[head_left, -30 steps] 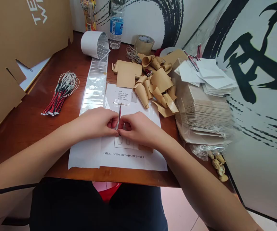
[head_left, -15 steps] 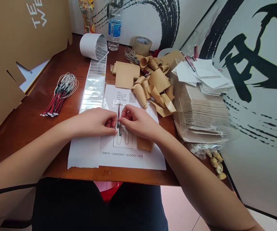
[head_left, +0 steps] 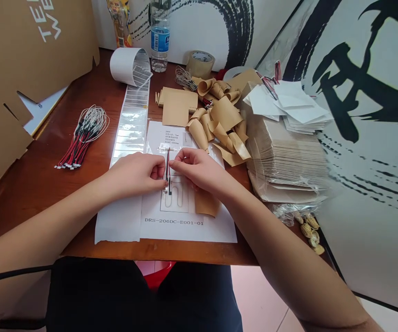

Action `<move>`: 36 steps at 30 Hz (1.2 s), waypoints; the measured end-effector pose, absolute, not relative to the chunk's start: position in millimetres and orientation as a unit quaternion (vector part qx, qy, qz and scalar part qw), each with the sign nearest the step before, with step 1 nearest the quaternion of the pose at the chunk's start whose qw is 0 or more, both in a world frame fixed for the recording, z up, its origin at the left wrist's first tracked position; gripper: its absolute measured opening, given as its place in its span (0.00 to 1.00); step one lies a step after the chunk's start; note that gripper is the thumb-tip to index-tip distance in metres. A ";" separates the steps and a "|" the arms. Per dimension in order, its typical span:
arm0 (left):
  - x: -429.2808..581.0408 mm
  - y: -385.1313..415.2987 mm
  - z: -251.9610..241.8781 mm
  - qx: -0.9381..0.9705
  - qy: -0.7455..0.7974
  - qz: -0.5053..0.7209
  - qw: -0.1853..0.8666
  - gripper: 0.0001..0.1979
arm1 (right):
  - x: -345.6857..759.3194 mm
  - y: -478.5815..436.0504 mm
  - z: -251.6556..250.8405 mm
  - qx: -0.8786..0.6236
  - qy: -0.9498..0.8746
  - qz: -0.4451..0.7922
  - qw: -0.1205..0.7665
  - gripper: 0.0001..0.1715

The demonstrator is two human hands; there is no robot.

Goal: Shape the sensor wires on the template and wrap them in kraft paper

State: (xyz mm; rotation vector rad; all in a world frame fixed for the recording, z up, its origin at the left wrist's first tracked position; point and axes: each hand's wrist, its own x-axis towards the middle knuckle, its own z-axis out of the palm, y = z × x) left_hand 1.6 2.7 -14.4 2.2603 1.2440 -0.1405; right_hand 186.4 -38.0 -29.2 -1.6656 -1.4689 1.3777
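Both hands meet over a white printed template sheet [head_left: 185, 226] marked DRS-206DC-E001-01. My left hand [head_left: 138, 173] has its fingers curled, pinching the lower end of a thin red-and-black wire [head_left: 167, 167] against the sheet. My right hand [head_left: 195, 168] pinches the same wire just to its right, higher up. The wire runs upright along a drawn outline on the sheet. A brown paper piece [head_left: 207, 205] lies under my right wrist.
A bundle of red, black and white wires [head_left: 83, 136] lies at the left. A label roll [head_left: 129, 64] trails a strip toward me. Curled brown paper pieces [head_left: 219, 124], a stack of brown sheets [head_left: 288, 157], tape [head_left: 200, 62], a water bottle [head_left: 159, 39] and cardboard [head_left: 19, 60] surround the sheet.
My right hand has slid up the wire, away from me, uncovering the drawn outline and the brown paper piece. My left hand has stayed pinching the wire's lower end.
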 end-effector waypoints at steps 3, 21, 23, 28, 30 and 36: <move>1.9 2.5 -14.5 0.838 0.469 -0.052 0.275 0.10 | 188.4 -36.8 -27.8 -0.609 -0.510 0.543 0.273 0.16; 4.2 -3.6 -13.2 0.853 0.452 -0.060 0.253 0.11 | 201.6 -23.2 -34.1 -0.555 -0.366 0.652 0.364 0.15; 2.2 -2.4 -13.6 0.855 0.445 -0.061 0.259 0.12 | 202.4 -22.8 -33.9 -0.552 -0.367 0.655 0.364 0.14; -0.2 -0.2 -15.3 0.860 0.432 -0.064 0.266 0.13 | 202.1 -23.9 -31.1 -0.551 -0.368 0.654 0.365 0.14; -0.1 0.7 -15.8 0.858 0.432 -0.066 0.271 0.13 | 201.9 -24.2 -29.9 -0.550 -0.366 0.656 0.365 0.14; -1.6 5.4 -12.8 0.851 0.418 -0.076 0.310 0.14 | 204.1 -21.3 -27.3 -0.544 -0.340 0.674 0.367 0.14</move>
